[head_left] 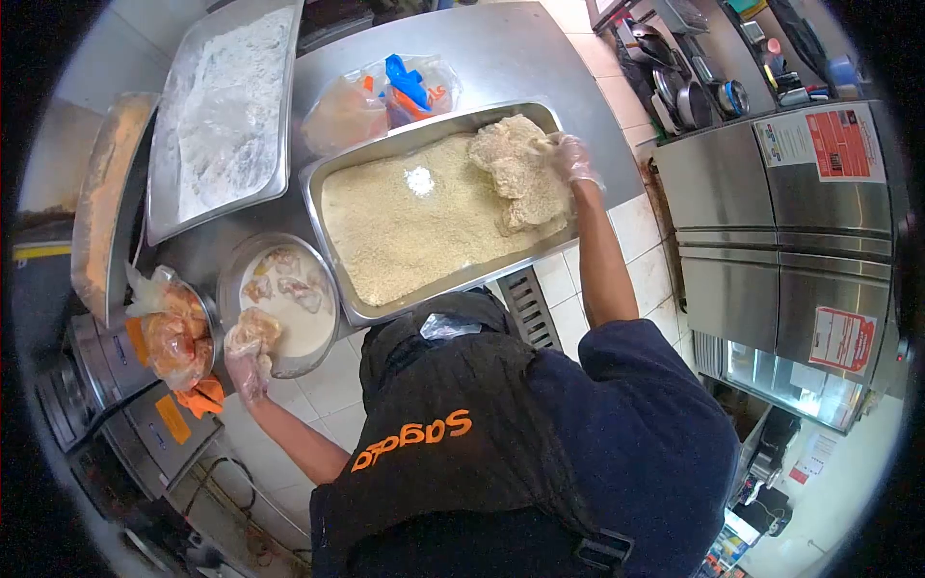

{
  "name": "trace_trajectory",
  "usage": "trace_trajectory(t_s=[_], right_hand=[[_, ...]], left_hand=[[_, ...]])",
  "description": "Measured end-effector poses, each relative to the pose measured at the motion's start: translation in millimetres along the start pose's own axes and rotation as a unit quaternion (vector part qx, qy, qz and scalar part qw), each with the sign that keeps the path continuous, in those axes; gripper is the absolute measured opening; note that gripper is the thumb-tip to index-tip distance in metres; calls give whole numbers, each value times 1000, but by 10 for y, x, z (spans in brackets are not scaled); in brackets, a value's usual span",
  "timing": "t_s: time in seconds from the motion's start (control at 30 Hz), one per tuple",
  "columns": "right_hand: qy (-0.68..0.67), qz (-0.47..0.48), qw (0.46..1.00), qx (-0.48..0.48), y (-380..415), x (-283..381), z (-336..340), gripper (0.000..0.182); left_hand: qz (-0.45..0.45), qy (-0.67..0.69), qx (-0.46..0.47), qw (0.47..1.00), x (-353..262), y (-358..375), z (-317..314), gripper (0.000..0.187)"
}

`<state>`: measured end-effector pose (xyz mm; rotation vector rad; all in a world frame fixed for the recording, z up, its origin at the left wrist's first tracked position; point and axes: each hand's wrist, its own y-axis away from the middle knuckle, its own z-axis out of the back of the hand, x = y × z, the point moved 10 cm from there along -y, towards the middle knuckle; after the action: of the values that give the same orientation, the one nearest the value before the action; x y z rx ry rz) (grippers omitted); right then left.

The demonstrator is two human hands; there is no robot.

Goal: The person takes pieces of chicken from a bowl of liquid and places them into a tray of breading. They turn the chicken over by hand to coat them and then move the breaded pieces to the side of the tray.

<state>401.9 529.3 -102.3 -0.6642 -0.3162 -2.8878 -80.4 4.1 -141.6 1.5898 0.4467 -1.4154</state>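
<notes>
A raw meat piece (252, 333), wet with white liquid, is in my gloved left hand (251, 374) at the near-left rim of a metal bowl (229, 279). More meat pieces (299, 292) lie in the bowl's milky liquid (306, 332). My gloved right hand (576, 164) has its fingers closed on the edge of a crumb-coated piece (511, 154), at the right end of a deep metal tray (313, 207) of pale crumbs (405, 222). Another coated piece (535, 207) lies just below it, partly overlapped.
A tray of white flour (286, 144) stands at upper left, beside a tilted orange-crumb container (116, 193). Plastic bags (347, 116) lie behind the crumb tray. Bagged meat (178, 337) sits left of the bowl. Steel refrigerators (723, 193) and shelves (732, 58) stand at right.
</notes>
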Motion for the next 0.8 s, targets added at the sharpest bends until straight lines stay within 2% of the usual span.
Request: trace_trajectory(t_s=[0.03, 0.07, 0.13, 0.17, 0.2, 0.23, 0.27, 0.3, 0.33, 0.37, 0.4, 0.43, 0.47, 0.5, 0.53, 0.6, 0.63, 0.67, 0.7, 0.73, 0.77, 0.8], right_hand=[[48, 21, 999, -15, -4, -19, 65, 34], [47, 26, 999, -10, 34, 44, 64, 34], [37, 71, 990, -116, 177, 388, 210, 32], [39, 67, 994, -70, 256, 678, 113, 30], [25, 86, 995, -51, 293, 862, -153, 30], [-4, 108, 993, 37, 339, 1045, -570, 28], [-32, 131, 983, 124, 449, 1256, -947, 26], [-62, 186, 971, 135, 653, 1607, -1144, 27], [-72, 205, 964, 156, 740, 1810, -1435, 27], [-53, 295, 941, 157, 907, 2076, -1782, 31], [-37, 380, 912, 151, 1124, 2310, -2075, 35], [-46, 393, 904, 162, 1263, 2436, -2295, 35], [-18, 467, 878, 103, 1465, 2629, -2359, 43], [9, 532, 846, 38, 1648, 2743, -2402, 51], [4, 534, 845, 40, 1695, 2712, -2468, 51], [56, 606, 794, 8, 1803, 2599, -2528, 60], [94, 583, 804, 63, 1692, 2451, -2618, 47], [95, 579, 807, 63, 1695, 2445, -2504, 47], [107, 531, 836, 85, 1589, 2427, -2356, 44], [120, 478, 864, 105, 1455, 2346, -2262, 42], [73, 487, 869, 45, 1346, 2197, -2246, 37], [80, 477, 874, 39, 1240, 2126, -2186, 37]], left_hand=[[-38, -64, 15, 997, -165, 63, -70, 36], [-36, -65, 7, 997, -233, 97, -88, 36], [-47, -206, 9, 977, -377, 152, -84, 36], [-64, -194, -1, 979, -228, 68, 88, 31], [-76, -205, -35, 975, -377, 173, 113, 30], [-88, -216, -70, 970, -530, 278, 76, 28], [-122, -250, -30, 960, -623, 241, 14, 29], [-151, -284, 9, 947, -642, 185, -31, 29], [-254, -355, 9, 900, -714, 190, -50, 27], [-347, -425, 14, 836, -763, 282, -71, 26], [-274, -403, -26, 873, -805, 259, 8, 24], [-205, -371, -63, 904, -808, 250, 19, 22], [-200, -376, -76, 902, -817, 269, 32, 22], [-189, -322, -64, 925, -804, 254, 40, 22], [-177, -267, -47, 946, -787, 253, 21, 22], [-161, -219, -30, 962, -838, 279, -48, 22], [-181, -221, -24, 958, -874, 295, -65, 22], [-199, -222, -15, 954, -887, 317, -79, 23], [-201, -222, -7, 954, -862, 307, -41, 23], [-139, -104, 13, 985, -736, 234, 34, 23], [-71, 16, 37, 997, -597, 167, -13, 24], [-71, 17, 52, 996, -726, 235, -206, 24]])
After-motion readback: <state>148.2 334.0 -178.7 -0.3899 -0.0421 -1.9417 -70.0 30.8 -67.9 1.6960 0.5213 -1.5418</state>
